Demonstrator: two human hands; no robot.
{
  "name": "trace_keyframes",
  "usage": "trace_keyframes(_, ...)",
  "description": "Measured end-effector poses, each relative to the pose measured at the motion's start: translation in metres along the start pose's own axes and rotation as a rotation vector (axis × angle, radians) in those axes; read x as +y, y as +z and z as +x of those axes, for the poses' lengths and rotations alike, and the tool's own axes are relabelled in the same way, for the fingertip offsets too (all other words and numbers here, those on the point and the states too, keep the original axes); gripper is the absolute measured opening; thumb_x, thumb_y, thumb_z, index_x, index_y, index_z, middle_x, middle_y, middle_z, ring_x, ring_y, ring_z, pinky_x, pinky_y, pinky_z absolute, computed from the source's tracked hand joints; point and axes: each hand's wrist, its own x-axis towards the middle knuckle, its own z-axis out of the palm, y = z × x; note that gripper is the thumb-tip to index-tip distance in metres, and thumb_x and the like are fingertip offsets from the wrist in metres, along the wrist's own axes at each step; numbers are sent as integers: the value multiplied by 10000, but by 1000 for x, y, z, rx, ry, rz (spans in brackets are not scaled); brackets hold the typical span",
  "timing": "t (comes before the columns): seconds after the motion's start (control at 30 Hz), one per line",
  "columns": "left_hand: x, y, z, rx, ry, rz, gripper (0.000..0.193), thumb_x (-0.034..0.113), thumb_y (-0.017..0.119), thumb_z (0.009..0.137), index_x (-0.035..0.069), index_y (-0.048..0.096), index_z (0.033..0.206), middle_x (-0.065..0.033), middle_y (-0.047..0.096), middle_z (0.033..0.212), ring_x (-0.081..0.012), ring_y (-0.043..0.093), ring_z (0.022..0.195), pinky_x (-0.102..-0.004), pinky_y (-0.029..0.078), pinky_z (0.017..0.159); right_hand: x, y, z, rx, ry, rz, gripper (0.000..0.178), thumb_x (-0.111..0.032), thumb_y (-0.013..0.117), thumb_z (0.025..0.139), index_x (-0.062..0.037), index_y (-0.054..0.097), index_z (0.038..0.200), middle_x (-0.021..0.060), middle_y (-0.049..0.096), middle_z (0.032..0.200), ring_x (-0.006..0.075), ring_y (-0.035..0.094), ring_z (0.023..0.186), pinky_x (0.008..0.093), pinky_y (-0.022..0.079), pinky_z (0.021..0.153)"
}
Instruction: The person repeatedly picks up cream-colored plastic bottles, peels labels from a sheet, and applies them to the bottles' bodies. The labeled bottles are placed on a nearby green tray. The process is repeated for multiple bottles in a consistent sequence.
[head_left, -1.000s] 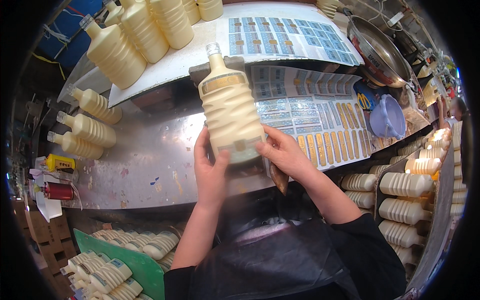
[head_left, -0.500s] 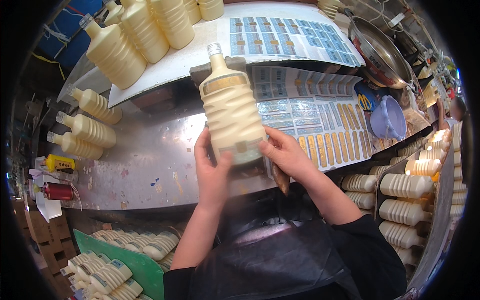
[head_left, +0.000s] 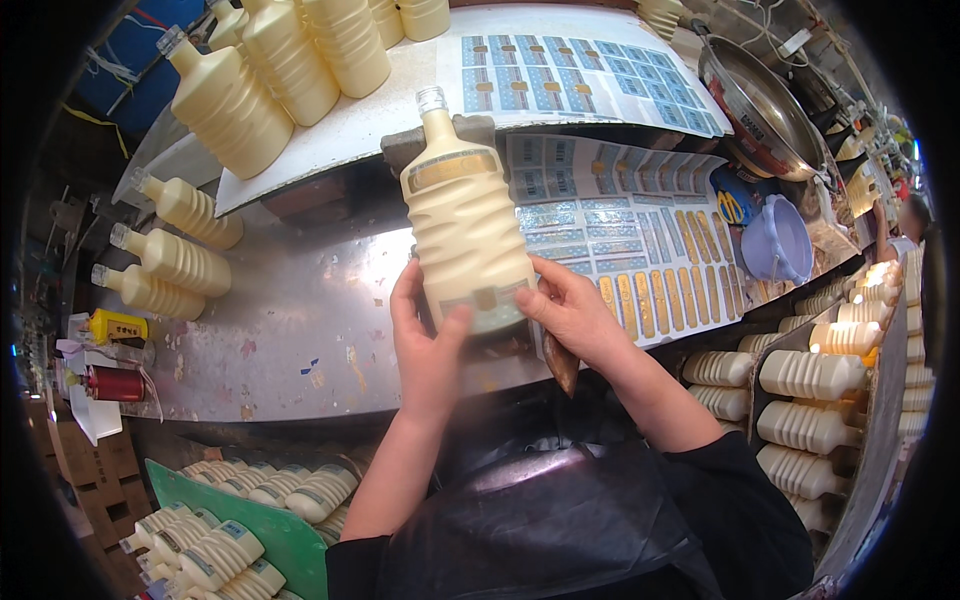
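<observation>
While a ribbed cream bottle sits over the worktop, the left hand and right hand clasp its lower end, fingers half curled round the sides, thumbs at either end of a pale-blue label. A gold-centred shoulder label bears unreadably small print. Rightward lies a sheet of blue and gold labels.
</observation>
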Motion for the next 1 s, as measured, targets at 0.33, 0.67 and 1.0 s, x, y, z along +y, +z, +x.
trace_keyframes(0.33, 0, 0, 0, -5, 7, -11, 769, 148, 723, 923, -20, 296, 1539, -174, 387, 1536, -273, 388, 1430, -415, 325, 1194, 4, 1, 1, -7, -15, 50, 486, -274, 708, 958, -27, 612, 1365, 49, 691, 914, 97, 610, 782, 271, 517, 709)
trace_keyframes(0.67, 1, 2, 0, 4, 3, -6, 781, 155, 726, 915, -26, 292, 1539, -180, 400, 1522, -273, 405, 1416, -413, 342, 1184, 4, 0, 1, -8, -33, 24, 496, -277, 706, 964, -33, 604, 1384, 46, 685, 896, 92, 595, 772, 270, 511, 695)
trace_keyframes(1.0, -3, 1, 0, -3, 33, 27, 794, 197, 735, 926, -23, 288, 1544, -177, 405, 1521, -275, 389, 1428, -420, 319, 1196, -7, -7, 1, -33, 80, -8, 454, -240, 634, 1015, 0, 587, 1397, 74, 684, 1144, 90, 612, 958, 263, 490, 861)
